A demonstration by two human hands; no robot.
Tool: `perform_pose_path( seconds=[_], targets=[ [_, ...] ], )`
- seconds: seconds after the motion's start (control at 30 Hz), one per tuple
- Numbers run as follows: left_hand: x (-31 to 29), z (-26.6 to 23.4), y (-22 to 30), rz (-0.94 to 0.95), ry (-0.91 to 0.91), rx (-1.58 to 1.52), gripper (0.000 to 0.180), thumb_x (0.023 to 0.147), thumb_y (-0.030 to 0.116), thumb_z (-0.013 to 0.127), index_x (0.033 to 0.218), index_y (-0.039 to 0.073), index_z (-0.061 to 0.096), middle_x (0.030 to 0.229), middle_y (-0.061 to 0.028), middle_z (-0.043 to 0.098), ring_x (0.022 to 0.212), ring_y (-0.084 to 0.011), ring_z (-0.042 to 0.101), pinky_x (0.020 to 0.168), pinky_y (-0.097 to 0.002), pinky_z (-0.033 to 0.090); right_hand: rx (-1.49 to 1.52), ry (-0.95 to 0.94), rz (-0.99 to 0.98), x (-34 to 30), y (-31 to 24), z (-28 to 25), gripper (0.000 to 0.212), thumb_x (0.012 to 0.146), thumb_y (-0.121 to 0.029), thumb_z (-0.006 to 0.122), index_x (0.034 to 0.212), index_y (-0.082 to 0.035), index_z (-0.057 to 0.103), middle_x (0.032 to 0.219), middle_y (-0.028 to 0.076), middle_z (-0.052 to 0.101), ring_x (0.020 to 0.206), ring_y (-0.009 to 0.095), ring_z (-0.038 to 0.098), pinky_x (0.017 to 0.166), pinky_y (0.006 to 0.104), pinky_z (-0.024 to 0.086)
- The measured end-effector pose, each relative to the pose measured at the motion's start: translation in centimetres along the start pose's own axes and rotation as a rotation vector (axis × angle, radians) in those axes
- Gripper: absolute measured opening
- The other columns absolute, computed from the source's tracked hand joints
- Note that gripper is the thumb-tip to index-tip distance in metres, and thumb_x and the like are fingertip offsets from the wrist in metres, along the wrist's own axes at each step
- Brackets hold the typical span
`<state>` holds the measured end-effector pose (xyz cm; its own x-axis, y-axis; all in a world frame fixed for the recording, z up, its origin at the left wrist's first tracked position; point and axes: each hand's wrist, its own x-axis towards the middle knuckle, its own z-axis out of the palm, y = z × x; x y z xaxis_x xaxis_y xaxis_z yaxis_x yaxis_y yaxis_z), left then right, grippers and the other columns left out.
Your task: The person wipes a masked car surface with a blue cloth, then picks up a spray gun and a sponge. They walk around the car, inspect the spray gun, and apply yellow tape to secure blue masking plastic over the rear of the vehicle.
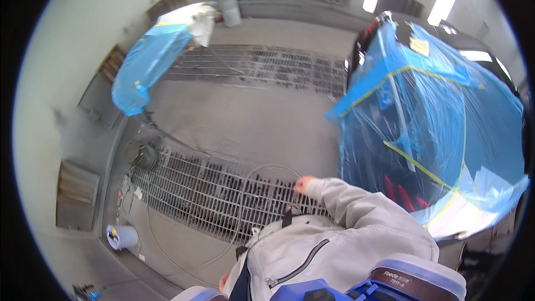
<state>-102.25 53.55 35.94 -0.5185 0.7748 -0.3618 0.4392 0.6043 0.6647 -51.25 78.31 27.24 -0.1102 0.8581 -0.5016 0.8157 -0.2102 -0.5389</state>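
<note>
My right hand (302, 184) is stretched forward over the floor grating, at the end of a light grey sleeve. Its fingers look curled in where a thin pale hose (241, 203) meets them; the grip itself is small and blurred. From there the hose loops left across the grating and back toward me along the floor. Only a sliver of my left hand (223, 282) shows beside my jacket at the lower edge, its fingers hidden.
A vehicle (434, 134) under blue masking film and yellow tape stands at right. Far left, a film-covered panel (153, 58) is raised off the floor. A dark bucket (144, 156), a white bucket (123, 237) and a grey bin (229, 8) stand near the walls. Respirator filters (415, 278) block the lower edge.
</note>
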Motion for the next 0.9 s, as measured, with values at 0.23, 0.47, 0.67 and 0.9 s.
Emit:
perform_pose_path(
  seconds=[0.23, 0.47, 0.67, 0.9],
  targets=[
    [10.0, 8.7, 13.3, 0.032, -0.218, 0.064, 0.029, 0.091, 0.026, 0.081, 0.108, 0.004, 0.076, 0.103, -0.0167, 0.078, 0.094, -0.0288, 0.072, 0.086, -0.0465, 0.059, 0.924, 0.586, 0.235, -1.4, 5.7, -15.4, 0.027, 0.100, -0.029, 0.075, 0.102, -0.001, 0.077, 0.081, 0.008, 0.078, 0.070, 0.014, 0.073, 0.072, 0.0318, 0.059],
    [23.0, 16.9, 25.5, 0.077, -0.414, 0.158, 0.027, 0.090, 0.025, 0.081, 0.105, 0.004, 0.075, 0.100, -0.0164, 0.078, 0.090, -0.0271, 0.072, 0.084, -0.0459, 0.060, 1.208, 1.158, 0.093, -2.8, 10.3, -32.0, 0.034, 0.106, -0.029, 0.071, 0.085, -0.002, 0.071, 0.067, 0.003, 0.065, 0.053, 0.012, 0.061, 0.053, 0.0296, 0.051],
    [38.5, 24.5, 36.5, 0.082, -0.492, 0.240, 0.026, 0.090, 0.025, 0.082, 0.102, 0.003, 0.074, 0.096, -0.0161, 0.078, 0.087, -0.0256, 0.071, 0.082, -0.0454, 0.060, 1.138, 1.572, 0.069, -2.3, 14.8, -47.0, 0.025, 0.104, -0.024, 0.075, 0.091, -0.003, 0.071, 0.072, 0.003, 0.067, 0.056, 0.011, 0.061, 0.054, 0.0283, 0.055],
    [57.0, 42.4, 60.1, 0.549, -0.546, 0.564, 0.025, 0.092, 0.023, 0.081, 0.102, 0.001, 0.074, 0.091, -0.0140, 0.077, 0.082, -0.0233, 0.070, 0.077, -0.0440, 0.059, 1.114, 1.754, 0.375, -4.9, 23.3, -62.1, 0.030, 0.098, -0.024, 0.080, 0.115, -0.002, 0.071, 0.095, 0.008, 0.073, 0.065, 0.017, 0.070, 0.056, 0.0299, 0.056]
  ],
)
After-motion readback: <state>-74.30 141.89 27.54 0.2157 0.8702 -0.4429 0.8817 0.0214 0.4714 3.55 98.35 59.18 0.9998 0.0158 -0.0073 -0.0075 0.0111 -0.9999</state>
